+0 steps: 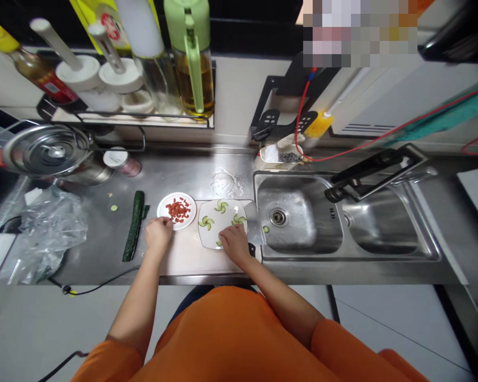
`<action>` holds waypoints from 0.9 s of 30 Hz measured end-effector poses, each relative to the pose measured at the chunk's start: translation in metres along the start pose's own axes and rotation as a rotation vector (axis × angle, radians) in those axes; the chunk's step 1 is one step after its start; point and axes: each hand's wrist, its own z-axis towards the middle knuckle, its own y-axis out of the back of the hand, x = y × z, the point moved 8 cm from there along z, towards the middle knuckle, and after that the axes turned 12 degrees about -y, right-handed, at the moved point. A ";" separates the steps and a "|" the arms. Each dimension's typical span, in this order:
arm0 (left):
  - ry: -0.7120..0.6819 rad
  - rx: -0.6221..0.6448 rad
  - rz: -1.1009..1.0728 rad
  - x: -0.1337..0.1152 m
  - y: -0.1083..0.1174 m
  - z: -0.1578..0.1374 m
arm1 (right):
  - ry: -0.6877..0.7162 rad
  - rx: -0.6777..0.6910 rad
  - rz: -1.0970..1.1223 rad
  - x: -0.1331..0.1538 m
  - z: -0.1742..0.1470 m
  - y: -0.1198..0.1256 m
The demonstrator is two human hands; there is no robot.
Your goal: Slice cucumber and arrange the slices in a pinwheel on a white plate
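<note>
Cucumber slices (206, 223), set in curved clusters on a square white plate (223, 224) resting on a cutting board (199, 265) at the near side of the counter (99, 244). Right hand (236, 243): fingers bent down over the plate's near right part; whether they grip a slice cannot be told. Left hand (158, 233), apart from the right: thumb and fingertips drawn together at the near rim of a round dish (162, 209) of red berries (179, 210); any held item is indistinguishable. Flanking: long cucumber (133, 228) at left, knife (256, 225) at right, then sink (302, 245). Farther back: oil bottle (193, 74).
</note>
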 end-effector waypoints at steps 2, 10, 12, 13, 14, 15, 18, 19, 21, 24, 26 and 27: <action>-0.001 -0.003 -0.001 0.000 0.000 0.000 | 0.007 -0.005 0.005 -0.001 0.000 0.000; -0.032 -0.101 -0.114 0.002 0.005 -0.004 | -0.011 -0.012 0.011 -0.005 0.007 0.004; -0.030 -0.140 -0.161 0.002 0.011 -0.006 | -0.014 -0.007 0.009 -0.003 0.010 0.006; -0.027 -0.155 -0.188 0.001 0.013 -0.007 | -0.014 -0.007 0.011 -0.001 0.012 0.007; -0.017 -0.164 -0.217 -0.001 0.015 -0.008 | -0.011 -0.006 0.016 0.001 0.014 0.008; 0.000 -0.166 -0.252 -0.003 0.016 -0.009 | -0.005 -0.005 0.023 0.004 0.016 0.010; 0.026 -0.133 -0.405 -0.018 0.012 -0.015 | 0.008 0.015 0.053 0.016 0.024 0.013; 0.006 -0.117 -0.462 -0.027 0.009 -0.016 | 0.006 0.026 0.060 0.021 0.027 0.014; -0.081 -0.095 -0.541 -0.053 0.006 -0.019 | 0.001 0.044 0.063 0.028 0.033 0.017; -0.242 -0.039 -0.560 -0.094 0.001 -0.023 | -0.001 0.052 0.051 0.037 0.040 0.021; -0.307 0.003 -0.547 -0.115 -0.003 -0.024 | -0.007 0.061 0.028 0.037 0.044 0.023; -0.324 0.017 -0.540 -0.122 -0.004 -0.024 | -0.015 0.066 0.013 0.036 0.046 0.024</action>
